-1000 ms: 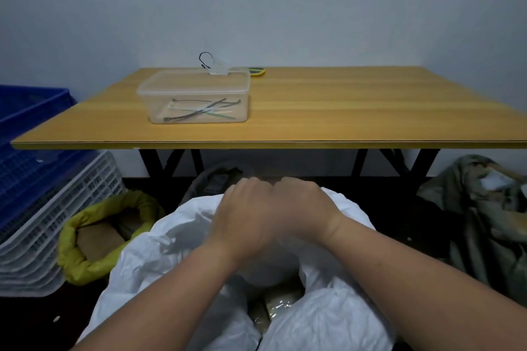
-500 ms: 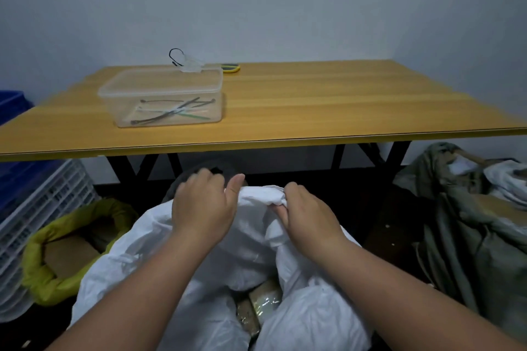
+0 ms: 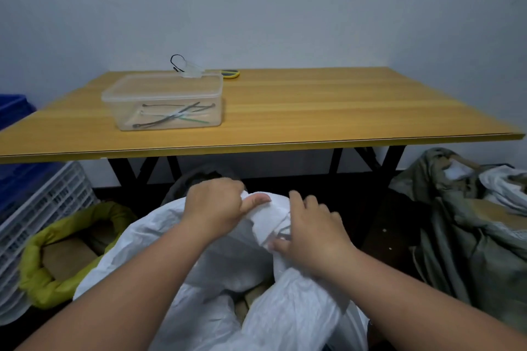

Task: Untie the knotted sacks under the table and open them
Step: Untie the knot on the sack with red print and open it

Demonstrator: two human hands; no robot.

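A rolled-open yellow-green sack [image 3: 42, 271] is sitting on the floor at left; a clear plastic box [image 3: 162, 100] is resting on the wooden desk [image 3: 328, 111]. Below, the left hand [image 3: 214, 208] and right hand [image 3: 313, 234] are pinching the crumpled white woven sack [image 3: 285, 319] mouth.

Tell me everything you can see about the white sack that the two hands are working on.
The white sack looks like thin, crinkled woven plastic. It stands on the floor in front of the table, beside the yellow-green sack. Its mouth is partly open, and brown packed contents show in the gap. The left hand grips bunched fabric at the top; the right hand pinches the twisted part beside it.
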